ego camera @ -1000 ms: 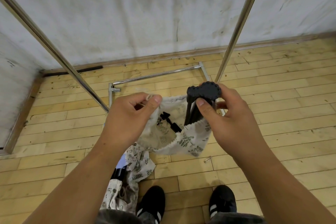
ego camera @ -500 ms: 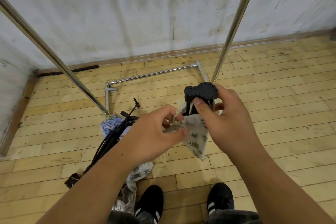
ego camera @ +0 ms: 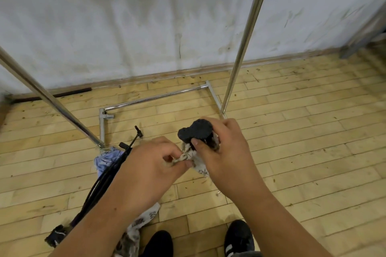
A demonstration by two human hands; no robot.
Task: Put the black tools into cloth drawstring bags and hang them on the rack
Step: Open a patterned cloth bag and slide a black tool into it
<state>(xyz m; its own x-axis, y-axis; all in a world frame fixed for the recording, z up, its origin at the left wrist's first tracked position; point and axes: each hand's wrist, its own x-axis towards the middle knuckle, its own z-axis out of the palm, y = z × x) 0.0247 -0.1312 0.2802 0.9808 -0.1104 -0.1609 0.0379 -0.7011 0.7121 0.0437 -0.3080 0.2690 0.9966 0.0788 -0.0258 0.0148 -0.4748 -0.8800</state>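
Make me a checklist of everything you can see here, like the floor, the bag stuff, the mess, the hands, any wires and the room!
Surface: wooden plank floor, scuffed.
Job's things: black tool sticking out of a leaf-print cloth bag; metal rack with no bag visible on it.
Clutter: blue cloth by the rack's foot; more printed cloth on the floor.
Grips: left hand pinches the drawstring; right hand holds tool and bag.
Cables: thin black rods or cords lying on the floor; cannot tell which.
Surroundings: stained white wall; two black shoes below.
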